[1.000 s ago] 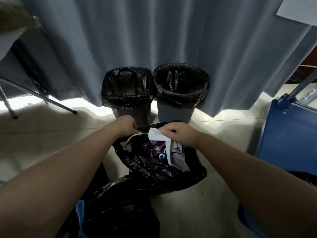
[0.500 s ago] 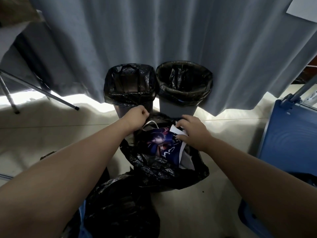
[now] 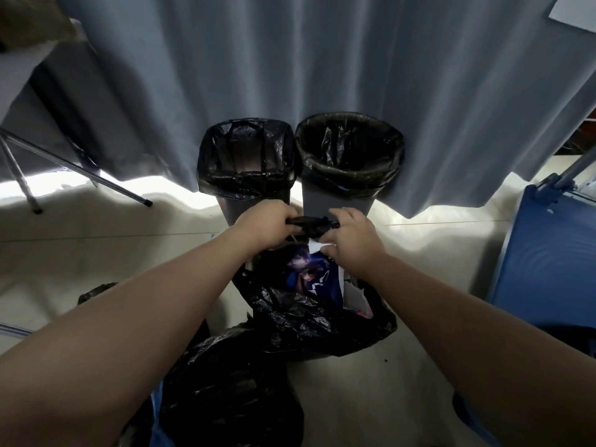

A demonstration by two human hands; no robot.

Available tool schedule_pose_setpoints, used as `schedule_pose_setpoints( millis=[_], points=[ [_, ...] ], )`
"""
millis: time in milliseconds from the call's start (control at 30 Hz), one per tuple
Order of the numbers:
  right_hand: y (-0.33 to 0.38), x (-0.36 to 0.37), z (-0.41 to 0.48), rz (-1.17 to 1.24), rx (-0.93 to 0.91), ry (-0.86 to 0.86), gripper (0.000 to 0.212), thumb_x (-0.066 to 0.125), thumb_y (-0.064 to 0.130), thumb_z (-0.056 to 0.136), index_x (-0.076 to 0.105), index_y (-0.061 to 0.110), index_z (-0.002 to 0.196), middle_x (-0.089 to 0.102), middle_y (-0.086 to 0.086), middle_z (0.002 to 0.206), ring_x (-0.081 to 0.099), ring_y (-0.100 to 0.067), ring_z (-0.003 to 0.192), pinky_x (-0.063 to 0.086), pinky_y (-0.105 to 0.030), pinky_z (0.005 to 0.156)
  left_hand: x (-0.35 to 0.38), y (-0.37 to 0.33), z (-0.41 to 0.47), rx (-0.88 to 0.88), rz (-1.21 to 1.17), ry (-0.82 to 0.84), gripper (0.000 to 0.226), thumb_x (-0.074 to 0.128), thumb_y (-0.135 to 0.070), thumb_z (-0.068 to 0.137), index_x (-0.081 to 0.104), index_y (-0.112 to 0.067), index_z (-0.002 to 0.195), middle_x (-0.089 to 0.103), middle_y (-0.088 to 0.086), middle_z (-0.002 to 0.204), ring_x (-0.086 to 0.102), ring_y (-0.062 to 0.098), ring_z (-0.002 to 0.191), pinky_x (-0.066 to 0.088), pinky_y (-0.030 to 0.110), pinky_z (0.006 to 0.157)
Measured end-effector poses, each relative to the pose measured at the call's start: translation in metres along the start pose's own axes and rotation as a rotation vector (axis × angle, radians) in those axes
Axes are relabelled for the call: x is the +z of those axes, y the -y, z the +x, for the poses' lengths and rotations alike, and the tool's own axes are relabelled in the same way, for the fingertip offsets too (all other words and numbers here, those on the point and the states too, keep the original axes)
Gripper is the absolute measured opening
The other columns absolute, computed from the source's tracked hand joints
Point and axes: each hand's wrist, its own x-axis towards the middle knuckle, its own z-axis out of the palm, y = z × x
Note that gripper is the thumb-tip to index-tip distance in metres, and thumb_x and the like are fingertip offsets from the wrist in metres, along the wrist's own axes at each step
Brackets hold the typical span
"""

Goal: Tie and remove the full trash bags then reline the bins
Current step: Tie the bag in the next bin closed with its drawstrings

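A full black trash bag (image 3: 309, 321) sits on the floor before me, with a blue printed paper (image 3: 311, 274) and white scraps showing at its open top. My left hand (image 3: 269, 225) grips the bag's far rim, and my right hand (image 3: 350, 238) grips the same rim to the right. A strip of black plastic (image 3: 311, 226) is stretched between them. Behind stand two grey bins side by side, a left bin (image 3: 246, 156) and a right bin (image 3: 350, 150), each lined with a black bag. A second full black bag (image 3: 225, 391) lies near my feet.
A grey-blue curtain (image 3: 290, 59) hangs behind the bins. A blue panel (image 3: 545, 262) stands at the right. Metal legs (image 3: 80, 171) of a stand slant across the floor at the left. The pale floor (image 3: 435, 253) lies open between bag and panel.
Both hands have moved up to the bag's far rim and pulled it taut between them. The right hand has left the white paper it was pushing down.
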Motion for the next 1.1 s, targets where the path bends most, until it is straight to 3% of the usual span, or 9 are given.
schedule_pose_setpoints(
  millis=[100, 233, 300, 367, 500, 700, 867, 1000, 1100],
  points=[
    [-0.003, -0.004, 0.001, 0.015, -0.038, -0.049, 0.026, 0.055, 0.026, 0.092, 0.065, 0.018, 0.115, 0.037, -0.006, 0.148, 0.03, -0.026, 0.135, 0.024, -0.036, 0.111, 0.002, -0.003, -0.002, 0.11, -0.324, -0.18, 0.019, 0.062, -0.011, 0.087, 0.071, -0.015, 0.104, 0.051, -0.002, 0.086, 0.053, 0.006, 0.082, 0.041, 0.007, 0.076],
    [-0.004, -0.014, 0.003, 0.359, 0.003, -0.243, 0.038, 0.068, 0.013, 0.077, 0.048, 0.015, 0.11, 0.046, -0.002, 0.122, 0.05, -0.024, 0.109, 0.044, -0.038, 0.089, -0.008, -0.007, -0.012, 0.11, -0.737, 0.063, 0.015, 0.053, -0.003, 0.092, 0.067, -0.009, 0.097, 0.063, -0.004, 0.084, 0.061, -0.006, 0.071, 0.048, 0.009, 0.071],
    [-0.009, -0.014, 0.01, 0.356, -0.016, -0.11, 0.045, 0.067, 0.025, 0.076, 0.049, 0.024, 0.118, 0.049, -0.002, 0.127, 0.048, -0.024, 0.118, 0.039, -0.044, 0.101, -0.011, -0.004, -0.015, 0.113, -0.814, 0.171, 0.019, 0.052, -0.004, 0.092, 0.065, -0.016, 0.091, 0.065, -0.003, 0.084, 0.063, 0.0, 0.075, 0.05, 0.014, 0.075],
    [-0.014, -0.017, 0.013, 0.281, 0.006, 0.022, 0.014, 0.064, 0.034, 0.081, 0.057, 0.028, 0.092, 0.061, 0.0, 0.099, 0.055, -0.023, 0.102, 0.041, -0.046, 0.097, -0.014, -0.001, -0.017, 0.083, -0.866, 0.162, 0.019, 0.051, -0.004, 0.093, 0.065, -0.016, 0.09, 0.065, -0.002, 0.084, 0.063, 0.002, 0.074, 0.051, 0.015, 0.074],
    [-0.027, -0.027, 0.007, 0.382, 0.098, -0.117, 0.038, 0.068, 0.02, 0.081, 0.036, 0.021, 0.061, 0.044, 0.005, 0.059, 0.041, -0.013, 0.057, 0.034, -0.03, 0.055, -0.019, 0.006, -0.011, 0.038, -0.51, -0.195, 0.016, 0.054, -0.007, 0.092, 0.068, -0.01, 0.097, 0.064, 0.001, 0.092, 0.058, 0.007, 0.083, 0.043, 0.012, 0.073],
    [-0.029, -0.035, -0.006, 0.349, 0.075, -0.126, 0.028, 0.071, 0.037, 0.079, 0.05, 0.026, 0.094, 0.053, 0.003, 0.074, 0.053, -0.017, 0.067, 0.043, -0.032, 0.062, -0.015, 0.014, 0.0, -0.112, -0.155, -0.423, 0.021, 0.054, -0.015, 0.091, 0.066, -0.015, 0.109, 0.056, 0.008, 0.114, 0.054, 0.025, 0.107, 0.041, 0.03, 0.092],
    [-0.047, -0.036, -0.025, 0.195, 0.303, 0.278, 0.023, 0.07, 0.033, 0.081, 0.058, 0.014, 0.073, 0.059, -0.009, 0.08, 0.053, -0.022, 0.077, 0.037, -0.026, 0.061, -0.009, -0.018, -0.033, 0.234, 0.242, -0.357, 0.035, 0.054, -0.033, 0.089, 0.053, -0.023, 0.123, 0.044, 0.002, 0.126, 0.04, 0.024, 0.116, 0.032, 0.039, 0.097],
    [-0.031, -0.058, -0.032, 0.593, 0.43, -0.179, 0.036, 0.066, 0.016, 0.083, 0.04, 0.014, 0.057, 0.043, -0.004, 0.055, 0.043, -0.02, 0.054, 0.037, -0.024, 0.047, 0.013, -0.052, -0.065, 0.416, 0.28, -0.013, 0.038, 0.045, -0.053, 0.09, 0.056, -0.03, 0.117, 0.046, -0.002, 0.121, 0.038, 0.021, 0.117, 0.03, 0.038, 0.098],
    [-0.014, -0.068, -0.038, 0.932, 0.502, -0.232, 0.025, 0.07, 0.025, 0.083, 0.049, 0.013, 0.091, 0.055, -0.004, 0.077, 0.055, -0.02, 0.061, 0.054, -0.035, 0.06, 0.023, -0.059, -0.082, 0.337, 0.251, 0.166, 0.048, 0.046, -0.062, 0.085, 0.053, -0.032, 0.123, 0.046, 0.0, 0.123, 0.037, 0.024, 0.12, 0.029, 0.042, 0.103]
  ],
)
